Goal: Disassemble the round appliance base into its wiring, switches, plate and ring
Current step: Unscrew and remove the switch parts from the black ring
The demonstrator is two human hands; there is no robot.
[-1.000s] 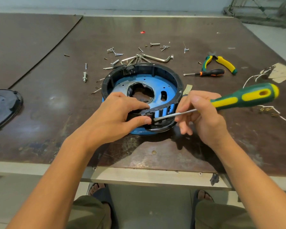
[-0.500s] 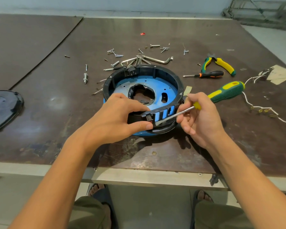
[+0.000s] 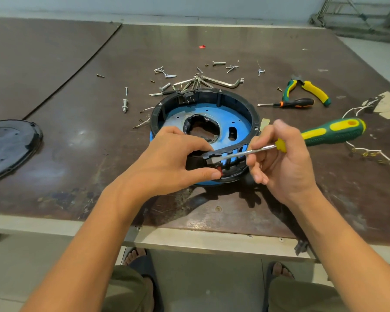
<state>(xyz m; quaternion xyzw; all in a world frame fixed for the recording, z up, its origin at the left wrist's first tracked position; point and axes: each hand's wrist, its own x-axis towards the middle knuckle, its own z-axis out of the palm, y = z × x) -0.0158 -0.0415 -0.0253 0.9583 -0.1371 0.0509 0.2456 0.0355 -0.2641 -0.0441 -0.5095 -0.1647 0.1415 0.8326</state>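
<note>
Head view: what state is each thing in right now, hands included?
Left hand: grips the near wall of the black ring.
Right hand: holds the green screwdriver at its shaft.
Green screwdriver: tip against the ring's near wall, beside the left thumb.
Black ring: sits on the blue plate.
Wiring: detached, loose on the table.
Pliers: lying unused, handles apart.
Black cover: off, lying at the left.
</note>
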